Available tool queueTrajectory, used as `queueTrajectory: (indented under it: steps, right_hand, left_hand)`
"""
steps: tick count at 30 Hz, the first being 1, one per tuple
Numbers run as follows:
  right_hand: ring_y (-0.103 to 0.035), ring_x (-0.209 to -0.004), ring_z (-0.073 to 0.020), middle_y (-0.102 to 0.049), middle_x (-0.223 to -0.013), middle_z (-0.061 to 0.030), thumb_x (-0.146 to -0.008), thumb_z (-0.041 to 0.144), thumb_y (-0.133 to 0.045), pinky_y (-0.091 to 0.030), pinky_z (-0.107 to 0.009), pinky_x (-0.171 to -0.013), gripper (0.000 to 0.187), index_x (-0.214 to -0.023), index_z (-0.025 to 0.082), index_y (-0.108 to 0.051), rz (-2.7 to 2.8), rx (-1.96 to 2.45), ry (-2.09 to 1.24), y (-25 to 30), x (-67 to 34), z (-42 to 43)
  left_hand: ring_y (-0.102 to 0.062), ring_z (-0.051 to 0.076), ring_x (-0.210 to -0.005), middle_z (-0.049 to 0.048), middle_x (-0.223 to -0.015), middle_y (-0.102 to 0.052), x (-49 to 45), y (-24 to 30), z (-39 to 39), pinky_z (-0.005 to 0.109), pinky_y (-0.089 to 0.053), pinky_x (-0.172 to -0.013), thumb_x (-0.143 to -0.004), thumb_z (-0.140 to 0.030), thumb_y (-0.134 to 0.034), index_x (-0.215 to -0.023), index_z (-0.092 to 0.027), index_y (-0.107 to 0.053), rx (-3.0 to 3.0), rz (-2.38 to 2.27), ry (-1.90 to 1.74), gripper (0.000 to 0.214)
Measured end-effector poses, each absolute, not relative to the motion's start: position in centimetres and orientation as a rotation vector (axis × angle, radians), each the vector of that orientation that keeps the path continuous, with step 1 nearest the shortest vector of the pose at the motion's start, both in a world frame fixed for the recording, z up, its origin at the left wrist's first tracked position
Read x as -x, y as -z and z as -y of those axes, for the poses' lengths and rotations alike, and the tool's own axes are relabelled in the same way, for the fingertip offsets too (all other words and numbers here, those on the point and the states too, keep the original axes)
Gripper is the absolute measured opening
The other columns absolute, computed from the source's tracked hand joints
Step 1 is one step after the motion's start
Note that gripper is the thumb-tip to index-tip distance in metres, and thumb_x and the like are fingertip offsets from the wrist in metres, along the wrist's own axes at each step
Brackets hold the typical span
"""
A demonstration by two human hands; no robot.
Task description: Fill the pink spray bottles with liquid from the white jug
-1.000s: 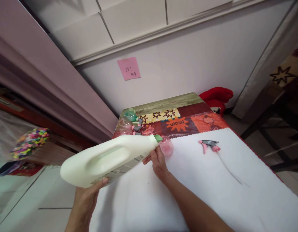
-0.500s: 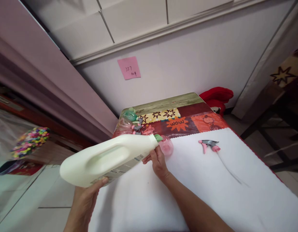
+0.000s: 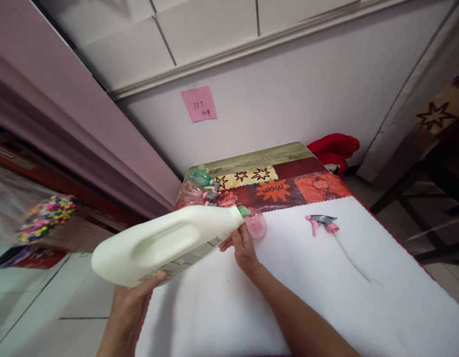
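Note:
A large pale jug (image 3: 158, 243) with a moulded handle lies tilted, its green-spouted neck up against a pink transparent spray bottle (image 3: 257, 224) on the table. My left hand (image 3: 140, 295) is closed around the underside near the jug's base, thumb on the label. Under the neck, my right hand (image 3: 244, 249) has its fingers wrapped on the jug; part of them is hidden behind it. A grey and pink spray trigger head (image 3: 324, 221) with a thin tube lies on the white cloth to the right.
A white cloth (image 3: 326, 297) covers the front of the table. At its back left lie green and pink spray bottles (image 3: 199, 177) with trigger heads. Colourful small pieces (image 3: 46, 218) in plastic stand at the left. A red plush item (image 3: 335, 151) sits behind the table.

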State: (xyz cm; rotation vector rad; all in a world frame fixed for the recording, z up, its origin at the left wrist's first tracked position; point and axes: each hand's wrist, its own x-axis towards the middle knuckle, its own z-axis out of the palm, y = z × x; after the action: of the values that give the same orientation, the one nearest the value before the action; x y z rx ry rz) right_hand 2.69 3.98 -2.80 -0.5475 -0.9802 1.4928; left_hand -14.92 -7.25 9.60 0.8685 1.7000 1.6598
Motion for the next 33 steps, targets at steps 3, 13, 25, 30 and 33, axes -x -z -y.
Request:
queueTrajectory:
  steps: [3,13,25,30,33]
  right_hand:
    - [-0.068,-0.051,-0.0150,-0.067,-0.065,0.0032,-0.098,0.058,-0.051,-0.061,-0.028,-0.051,0.041,-0.110,0.020,-0.049,0.971,0.553,-1.498,2.86,-2.65,-3.97]
    - [-0.069,-0.052,-0.0153,-0.067,-0.066,0.0031,-0.096,0.061,-0.052,-0.061,-0.028,-0.050,0.046,-0.114,0.020,-0.048,0.961,0.548,-1.519,2.58,-2.74,-4.01]
    - [-0.069,-0.052,-0.0160,-0.068,-0.065,0.0025,-0.096,0.063,-0.052,-0.061,-0.029,-0.052,0.046,-0.114,0.020,-0.048,0.985,0.577,-1.514,2.35,-2.94,-4.09]
    - [-0.068,-0.051,-0.0162,-0.068,-0.066,0.0025,-0.095,0.064,-0.052,-0.061,-0.030,-0.052,0.047,-0.114,0.021,-0.048,0.986,0.588,-1.507,2.30,-2.93,-4.12]
    - [-0.067,-0.050,-0.0154,-0.067,-0.066,0.0028,-0.095,0.063,-0.053,-0.060,-0.029,-0.050,0.047,-0.114,0.020,-0.049,0.981,0.582,-1.508,2.37,-2.89,-4.18]
  left_hand:
    - [-0.056,0.035,-0.133,0.0038,-0.113,-0.077,14.95,-9.59,7.25,0.052,-0.042,-0.117,-0.060,-0.022,-0.090,-0.120,-0.024,-0.072,-0.874,-1.686,-1.656,0.063]
    - [-0.060,0.036,-0.129,0.0048,-0.115,-0.077,15.10,-9.33,7.19,0.053,-0.044,-0.115,-0.057,-0.022,-0.091,-0.123,-0.023,-0.070,-0.857,-1.725,-1.675,0.069]
    - [-0.055,0.034,-0.134,0.0037,-0.115,-0.077,14.49,-9.86,7.11,0.049,-0.042,-0.117,-0.061,-0.021,-0.088,-0.114,-0.023,-0.073,-0.863,-1.704,-1.655,0.056]
    - [-0.058,0.034,-0.131,0.0048,-0.118,-0.076,14.66,-9.65,7.00,0.044,-0.049,-0.110,-0.059,-0.023,-0.087,-0.110,-0.021,-0.074,-0.891,-1.723,-1.654,0.052]
    - [-0.058,0.034,-0.131,0.0045,-0.117,-0.076,14.91,-9.30,6.96,0.044,-0.050,-0.109,-0.058,-0.022,-0.088,-0.112,-0.021,-0.073,-0.881,-1.722,-1.672,0.056]
